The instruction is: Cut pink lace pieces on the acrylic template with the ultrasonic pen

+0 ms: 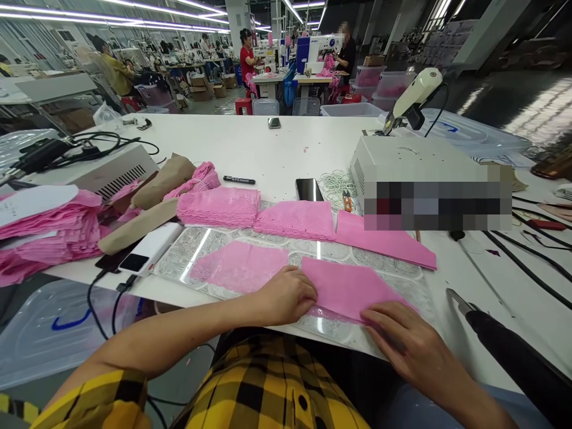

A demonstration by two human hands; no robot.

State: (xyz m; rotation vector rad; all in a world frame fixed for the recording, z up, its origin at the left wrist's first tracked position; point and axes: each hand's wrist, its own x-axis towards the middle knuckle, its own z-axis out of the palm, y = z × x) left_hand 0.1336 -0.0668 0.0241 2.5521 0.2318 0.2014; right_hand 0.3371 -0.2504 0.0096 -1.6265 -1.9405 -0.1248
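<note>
A pink fabric piece (348,285) with one slanted end lies on a clear, patterned mat (179,250) at the table's front edge. At its left end, my left hand (288,295) is closed, the curled fingers gripping the near corner. My right hand (404,333) has its fingertips on the near right edge, closed lightly on the fabric with the thumb lower down. Left of this piece, a paler, thinner pink piece (243,265) lies flat. Behind them run several pink stacks: a lacy-edged stack (218,207), a middle stack (295,219) and a smooth stack (384,239).
A hot-knife-like tool (496,333) points inward at the right. Beyond are a machine box (411,158), orange snippers (347,201), a phone (308,189) and a marker (239,179). A white power bank (152,249) and pink piles (49,232) sit left. Co-workers sit farther back.
</note>
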